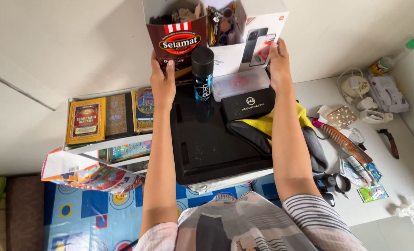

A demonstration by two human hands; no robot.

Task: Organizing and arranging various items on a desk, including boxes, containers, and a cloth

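My left hand (163,81) presses against the front of a dark brown and red cardboard box (178,39) stuffed with small items. Beside it stands a white phone box (258,32), and my right hand (280,62) grips its right side. Both boxes stand at the back of a black glossy appliance top (207,144), against the wall. In front of them are a black spray can (202,74) standing upright, a clear plastic container (241,83) and a black case (248,103). A yellow and black cloth (267,128) lies under my right forearm.
A white shelf (107,144) to the left holds several books. A white table (402,153) on the right carries a brown comb (348,144), a charger, wipes, a bottle and small packets. A patterned blue mat (86,209) covers the floor below.
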